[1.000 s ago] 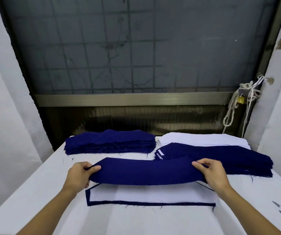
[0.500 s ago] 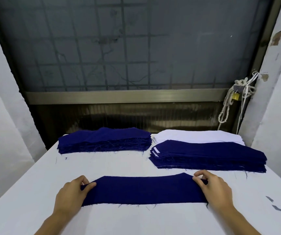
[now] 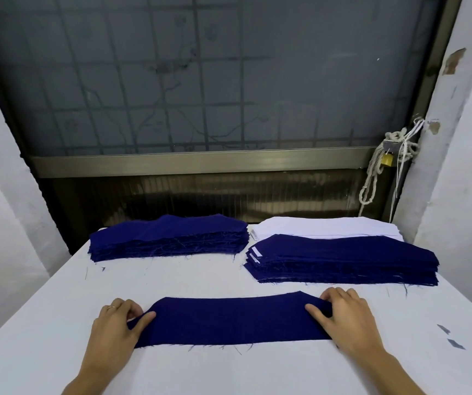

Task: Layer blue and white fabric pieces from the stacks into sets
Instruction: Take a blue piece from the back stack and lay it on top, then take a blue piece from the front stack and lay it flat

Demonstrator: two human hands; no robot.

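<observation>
Ends of the blue piece point(image 3: 229, 320) are covered by the hands; fingertips there are hard to make out. Left hand point(image 3: 115, 329) and right hand point(image 3: 346, 323) each pinch an end, thumb on top, fingers curled together. Piece lies flat on the near table point(image 3: 229, 372), long axis left-right, curved edge far, frayed straight edge near. Beyond: blue stack point(image 3: 169, 238) far left, layered stack point(image 3: 343, 260) right, overlapping the white stack point(image 3: 328, 228) behind. Rope point(image 3: 371, 178) hangs far right.

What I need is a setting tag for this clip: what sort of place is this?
Probably a small sewing workshop: a blue stack of cut pieces, a white stack, and loose threads on the table. The left hand and right hand hold one blue piece.
</observation>
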